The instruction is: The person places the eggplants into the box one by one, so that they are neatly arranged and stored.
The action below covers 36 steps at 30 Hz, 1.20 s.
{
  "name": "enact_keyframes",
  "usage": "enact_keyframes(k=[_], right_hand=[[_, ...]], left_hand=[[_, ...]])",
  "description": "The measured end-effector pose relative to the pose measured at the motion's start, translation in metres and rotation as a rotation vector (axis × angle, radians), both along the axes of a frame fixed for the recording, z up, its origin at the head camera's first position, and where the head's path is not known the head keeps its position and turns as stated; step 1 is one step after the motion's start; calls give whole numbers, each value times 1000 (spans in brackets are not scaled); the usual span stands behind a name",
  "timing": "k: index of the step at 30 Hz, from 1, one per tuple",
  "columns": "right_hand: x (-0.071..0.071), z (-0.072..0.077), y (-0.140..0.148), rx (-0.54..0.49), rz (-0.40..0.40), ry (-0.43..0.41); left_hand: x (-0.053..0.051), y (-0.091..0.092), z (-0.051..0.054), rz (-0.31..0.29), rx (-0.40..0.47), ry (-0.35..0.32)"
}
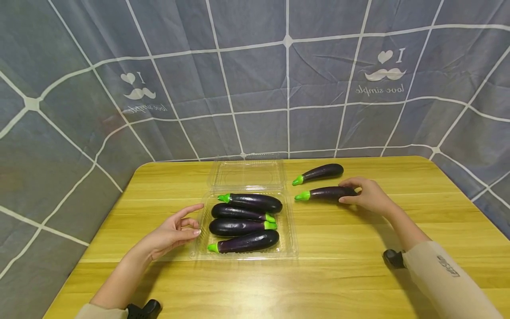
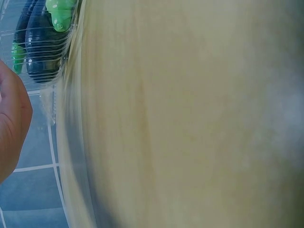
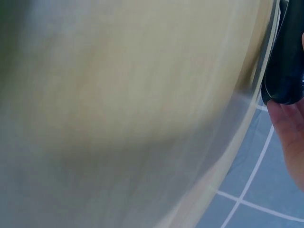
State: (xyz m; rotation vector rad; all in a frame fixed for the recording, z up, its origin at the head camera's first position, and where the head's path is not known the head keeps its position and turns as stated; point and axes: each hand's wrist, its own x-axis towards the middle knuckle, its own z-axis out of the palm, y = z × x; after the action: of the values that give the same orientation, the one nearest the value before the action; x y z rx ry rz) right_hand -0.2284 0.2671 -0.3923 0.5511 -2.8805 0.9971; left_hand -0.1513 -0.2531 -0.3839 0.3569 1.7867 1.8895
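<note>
A clear plastic clamshell box (image 1: pixel 292 248) stands on the table with its lid (image 1: pixel 247 175) folded back. Several dark purple eggplants (image 1: pixel 243 227) with green stems lie side by side in it. My left hand (image 1: pixel 171 232) is at the box's left edge, fingers loosely bent and thumb apart; whether it touches the rim I cannot tell. To the right of the box, my right hand (image 1: pixel 368 195) holds the rounded end of an eggplant (image 1: pixel 328 193) between thumb and fingers, its stem pointing left. In the right wrist view, the fingers meet that dark end (image 3: pixel 285 71).
Another eggplant (image 1: pixel 323 172) lies on the wooden table (image 1: pixel 334 270) just behind the held one. A grey curtain (image 1: pixel 263 79) with white lines hangs behind the table and along its sides.
</note>
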Motion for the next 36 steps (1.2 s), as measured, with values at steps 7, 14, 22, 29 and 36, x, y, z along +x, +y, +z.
enact_keyframes(k=[7, 14, 22, 29, 36], right_hand=[[9, 6, -1, -26, 25, 1], [12, 9, -2, -26, 21, 0], [15, 14, -4, -62, 28, 6], [19, 19, -6, -75, 35, -8], [22, 23, -7, -86, 40, -12]], left_hand=[[0, 0, 0, -6, 0, 0], [0, 1, 3, 3, -10, -6], [0, 1, 4, 11, -25, -11], [0, 2, 4, 13, -31, -13], [1, 2, 4, 14, -31, -12]])
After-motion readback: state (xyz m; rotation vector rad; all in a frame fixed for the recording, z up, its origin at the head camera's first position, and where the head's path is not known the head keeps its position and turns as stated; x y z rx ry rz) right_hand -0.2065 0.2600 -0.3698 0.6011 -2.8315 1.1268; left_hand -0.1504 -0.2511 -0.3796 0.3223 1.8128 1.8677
